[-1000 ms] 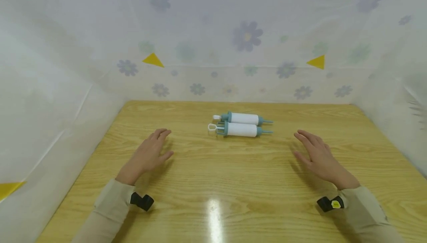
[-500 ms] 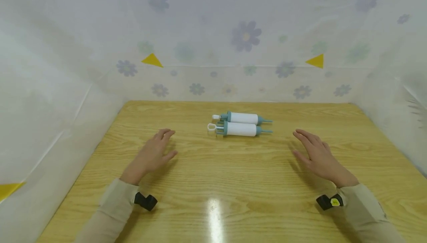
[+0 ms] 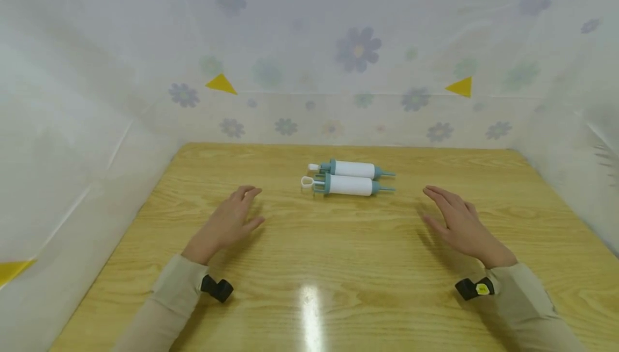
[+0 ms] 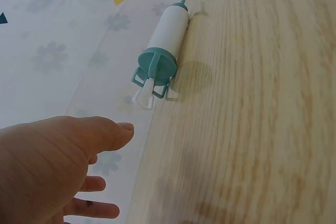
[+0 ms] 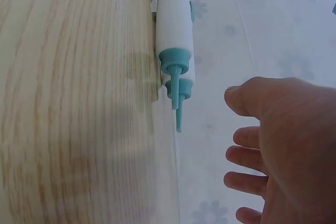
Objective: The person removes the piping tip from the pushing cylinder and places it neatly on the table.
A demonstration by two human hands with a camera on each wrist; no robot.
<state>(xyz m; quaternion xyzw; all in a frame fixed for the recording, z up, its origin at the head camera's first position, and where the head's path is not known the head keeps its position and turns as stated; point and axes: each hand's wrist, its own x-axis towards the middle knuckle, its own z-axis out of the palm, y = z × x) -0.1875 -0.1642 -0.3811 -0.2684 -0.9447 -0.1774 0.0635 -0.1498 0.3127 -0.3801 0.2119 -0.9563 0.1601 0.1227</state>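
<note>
Flanking the near syringe (image 3: 350, 186) and far syringe (image 3: 354, 169): left hand (image 3: 224, 223) on one side, right hand (image 3: 456, 223) on the other

Both syringes are lying on their sides on the bench (image 3: 309, 244), around mid-width, toward the back edge. Nearly parallel, side by side; can't tell if they touch.

Same look on both: smooth white barrel, teal ends. On the near one, the teal collar (image 3: 327, 184) faces the left hand side, with slim teal prongs (image 3: 319, 190) sticking out around a white rod. Rod ends in a white loop handle (image 3: 303, 182). Other end tapers into a teal nozzle (image 3: 376, 187) with a thin straight tip, aimed to the right hand side. Far one's handle reads narrower from the head view. Tips finish about level.

Left hand: well apart from the handles. Fingers (image 4: 92, 208) loosely straight, thumb held away from them. Right hand: near the tips, clear of them. Its fingers slightly bent, small gaps between, thumb apart. Can't tell if either hand touches the bench.

Rest: light wood grain on the bench, bright glare spot at the front. Pale sheet (image 3: 300, 67) behind, purple and green flowers, yellow triangles stuck on. Beige sleeves (image 3: 174, 287), black camera (image 3: 217, 288) at each wrist.
</note>
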